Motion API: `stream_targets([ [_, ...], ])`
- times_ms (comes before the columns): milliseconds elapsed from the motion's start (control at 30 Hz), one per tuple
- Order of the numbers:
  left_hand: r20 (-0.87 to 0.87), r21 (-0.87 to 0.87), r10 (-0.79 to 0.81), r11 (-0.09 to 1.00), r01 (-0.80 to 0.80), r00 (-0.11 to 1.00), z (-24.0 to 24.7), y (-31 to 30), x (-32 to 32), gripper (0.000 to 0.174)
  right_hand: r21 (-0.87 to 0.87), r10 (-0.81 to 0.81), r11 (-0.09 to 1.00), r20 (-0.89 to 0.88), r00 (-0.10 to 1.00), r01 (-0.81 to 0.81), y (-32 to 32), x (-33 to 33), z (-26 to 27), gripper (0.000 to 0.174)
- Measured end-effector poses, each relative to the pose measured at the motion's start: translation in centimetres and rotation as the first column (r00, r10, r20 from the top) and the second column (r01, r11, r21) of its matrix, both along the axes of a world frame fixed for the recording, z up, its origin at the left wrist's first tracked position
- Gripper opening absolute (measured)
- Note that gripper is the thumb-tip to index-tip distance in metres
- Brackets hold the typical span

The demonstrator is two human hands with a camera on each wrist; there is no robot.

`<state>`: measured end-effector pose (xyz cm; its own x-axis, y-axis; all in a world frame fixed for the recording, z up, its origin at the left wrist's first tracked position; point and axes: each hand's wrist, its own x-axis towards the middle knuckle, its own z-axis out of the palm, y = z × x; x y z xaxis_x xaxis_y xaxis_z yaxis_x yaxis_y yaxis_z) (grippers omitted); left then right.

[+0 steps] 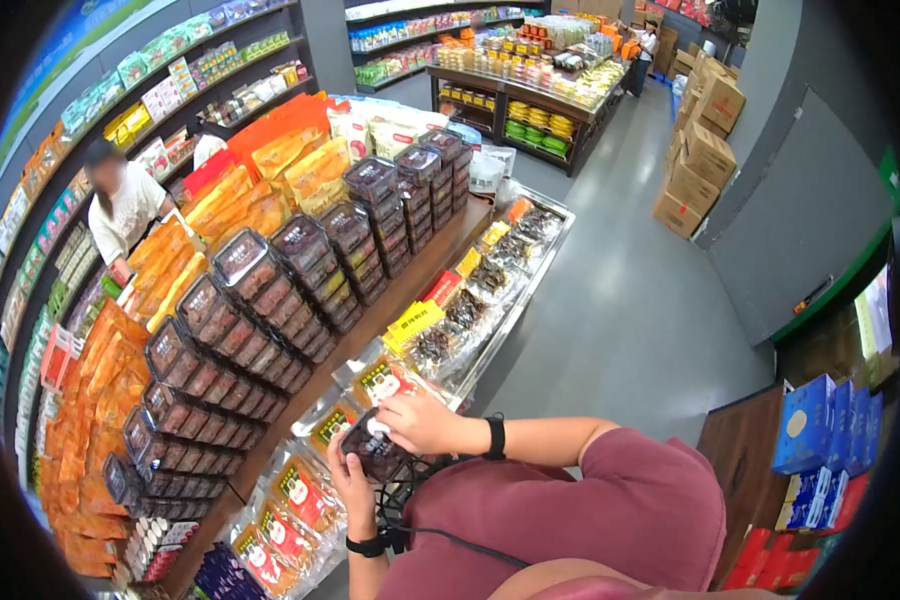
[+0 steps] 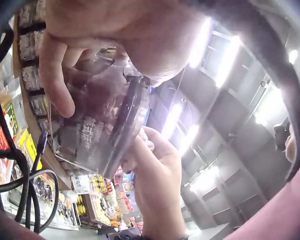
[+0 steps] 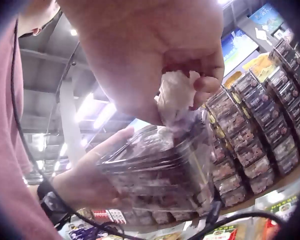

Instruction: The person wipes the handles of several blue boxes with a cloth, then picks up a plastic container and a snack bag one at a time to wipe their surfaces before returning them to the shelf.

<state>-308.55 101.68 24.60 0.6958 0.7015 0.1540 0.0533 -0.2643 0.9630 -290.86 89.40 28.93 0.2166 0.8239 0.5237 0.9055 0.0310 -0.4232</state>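
Beyond the left fingers rise long rows of stacked clear-lidded food boxes; nearer those fingers, on their outer side, lie flat wrapped packs with red labels. A dark-filled clear plastic box sits within the curled grip of the left hand (its long axis is hard to tell behind the fingers). Over its lid, the right hand pinches a crumpled white tissue-like wad, the box directly beneath those fingertips.

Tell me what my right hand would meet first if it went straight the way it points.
Your right hand would likely meet the plastic box in your left hand first; the crumpled white wad may touch it, though depth is unclear.
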Motion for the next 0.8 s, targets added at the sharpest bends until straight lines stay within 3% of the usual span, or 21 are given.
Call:
stream_targets([
  [167,0.136,-0.148,0.085,0.987,-0.065,0.987,0.1,0.3,0.0,0.045,-0.165,0.115,0.976,-0.164,0.98,-0.142,-1.3,-2.9,-0.8,0.029],
  [200,0.089,-0.015,0.066,0.998,-0.065,0.994,-0.4,1.1,-0.4,0.046,-0.182,0.138,0.969,-0.174,0.975,-0.169,-1.2,-3.4,-0.8,0.029],
  [267,0.191,-0.189,0.042,0.982,-0.005,0.981,0.0,0.8,-0.5,0.045,-0.145,0.214,0.959,-0.187,0.959,-0.242,-0.5,-3.6,0.0,0.027],
  [367,0.181,-0.165,0.031,0.986,-0.001,0.983,-1.1,0.5,-1.0,0.046,-0.114,0.383,0.906,-0.191,0.904,-0.408,0.9,-4.6,0.6,0.026],
  [467,0.18,-0.167,0.075,0.985,-0.045,0.981,-1.3,0.8,-2.1,0.046,-0.124,0.396,0.904,-0.121,0.91,-0.409,2.2,-5.4,1.2,0.026],
  [533,0.204,-0.285,0.105,0.958,-0.044,0.973,-1.0,0.6,-3.1,0.045,-0.072,0.365,0.928,-0.025,0.931,-0.366,2.9,-6.2,1.6,0.029],
  [733,0.166,-0.148,0.192,0.975,-0.168,0.967,-1.0,0.2,-5.5,0.042,0.042,0.421,0.904,0.078,0.904,-0.425,6.5,-7.2,2.7,0.028],
  [800,0.246,-0.34,0.141,0.939,-0.051,0.959,-0.5,-0.1,-6.1,0.041,0.068,0.351,0.933,0.046,0.935,-0.354,7.2,-7.4,2.5,0.023],
])
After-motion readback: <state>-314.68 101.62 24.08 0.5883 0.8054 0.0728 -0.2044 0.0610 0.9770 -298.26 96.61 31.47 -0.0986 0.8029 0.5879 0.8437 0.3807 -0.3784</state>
